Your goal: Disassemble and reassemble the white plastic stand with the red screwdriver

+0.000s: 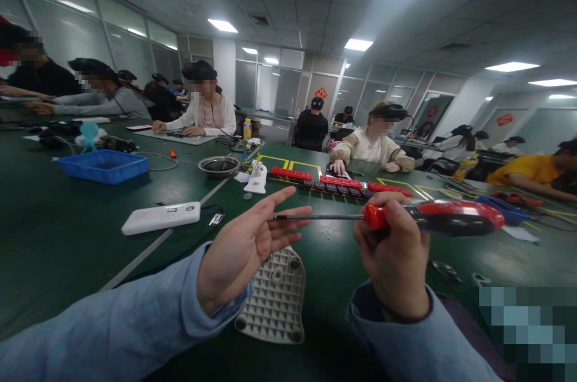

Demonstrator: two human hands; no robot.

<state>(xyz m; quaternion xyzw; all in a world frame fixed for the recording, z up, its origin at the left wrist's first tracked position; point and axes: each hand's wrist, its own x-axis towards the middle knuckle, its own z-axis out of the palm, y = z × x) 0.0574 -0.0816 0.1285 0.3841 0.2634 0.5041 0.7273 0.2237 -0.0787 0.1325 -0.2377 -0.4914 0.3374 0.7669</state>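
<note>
My R hand [394, 259] has the screwdriver [376, 217] gripped at the front of its handle, thumb up near the red collar, other fingers curled. Its long axis runs L-R, approx. level, handle end out to my R, shaft pointing L across the gap to my L hand [252, 244]. Tip overlaps my L fingers; can't tell if it's touching. R hand's obv. nearer the driver. L hand's empty, palm half up, fingers spread & pointing R, forearm angling in from lower L. Gridded white plate [277, 298] lies on the green table [333, 316] below the shaft, btwn my wrists, closer to L.
</note>
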